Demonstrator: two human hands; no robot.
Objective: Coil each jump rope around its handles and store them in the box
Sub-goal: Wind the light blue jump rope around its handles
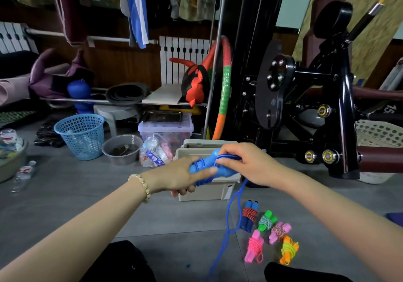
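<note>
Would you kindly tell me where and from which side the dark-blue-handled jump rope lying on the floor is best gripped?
Take the dark-blue jump rope at its middle, over the red cord wraps, coming straight down from above. Its two handles lie flat side by side on the floor, bound only there, so pinching across that band should lift both together.

One number legible
White "15", tilted, on the black plate (390,109) by the floor's right edge; the bottle (23,173) label at left is too blurred to read.
</note>
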